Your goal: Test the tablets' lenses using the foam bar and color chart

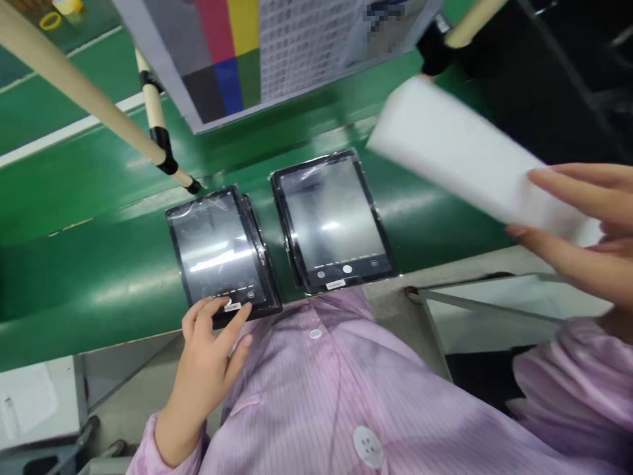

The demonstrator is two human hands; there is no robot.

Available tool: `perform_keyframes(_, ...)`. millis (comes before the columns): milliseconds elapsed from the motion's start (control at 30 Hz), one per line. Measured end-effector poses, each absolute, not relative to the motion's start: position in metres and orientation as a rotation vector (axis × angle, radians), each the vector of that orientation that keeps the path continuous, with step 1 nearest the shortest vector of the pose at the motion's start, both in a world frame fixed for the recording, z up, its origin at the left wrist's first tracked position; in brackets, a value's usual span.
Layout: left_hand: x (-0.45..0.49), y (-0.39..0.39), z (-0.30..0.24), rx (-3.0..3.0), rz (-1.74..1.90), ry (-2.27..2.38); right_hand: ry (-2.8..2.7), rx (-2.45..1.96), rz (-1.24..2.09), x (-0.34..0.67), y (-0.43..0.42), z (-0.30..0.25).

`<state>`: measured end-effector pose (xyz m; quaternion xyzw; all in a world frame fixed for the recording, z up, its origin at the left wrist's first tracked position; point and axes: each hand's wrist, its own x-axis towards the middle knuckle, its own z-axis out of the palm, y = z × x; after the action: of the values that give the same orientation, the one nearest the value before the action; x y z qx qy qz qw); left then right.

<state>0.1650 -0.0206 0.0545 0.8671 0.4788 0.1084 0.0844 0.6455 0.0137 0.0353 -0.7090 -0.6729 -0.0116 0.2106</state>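
Observation:
Two stacks of black tablets in clear film lie side by side on a green bench. My left hand has its fingers spread, with fingertips at the lower edge of the top left tablet, whose lit screen shows camera controls. To its right, the top right tablet also shows a camera screen and a round shutter button. Up at the right, my right hand grips a white box-shaped block between thumb and fingers; it is blurred, so its exact kind cannot be told.
A printed colour chart hangs above the far side of the green bench. Cream pipes with black joints cross the left and top right. Below the bench stand a white surface at left and a metal-framed cart at right.

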Motion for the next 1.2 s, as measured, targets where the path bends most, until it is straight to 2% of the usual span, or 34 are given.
perform_keyframes(100, 0.159, -0.027, 0.051, 2.55, 0.197, 1.511, -2.226, -1.5, 0.052, 0.585, 0.041, 0.048)
perform_keyframes(233, 0.147, -0.036, 0.043, 2.469, 0.21, 1.641, -2.629, -1.146, -0.136, 0.533, 0.077, 0.044)
perform_keyframes(500, 0.127, -0.034, 0.032, 2.479, 0.436, 1.709, -2.627, -1.207, -0.134, 0.539, 0.092, 0.03)
perform_keyframes(700, 0.125, -0.025, 0.028, 2.576, 0.354, 1.619, -2.517, -1.507, 0.069, 0.531, 0.087, 0.034)
perform_keyframes(767, 0.119, -0.027, 0.029, 2.563, 0.466, 1.594, -2.501, -1.538, 0.093, 0.531, 0.087, 0.034)
perform_keyframes(967, 0.098, -0.041, 0.04, 2.587, 0.836, 1.692, -2.524, -1.372, 0.11, 0.545, 0.091, 0.023)
perform_keyframes(1200, 0.142, -0.018, 0.057, 2.635, 0.863, 1.348, -2.562, -1.285, 0.007, 0.533, 0.093, 0.027)
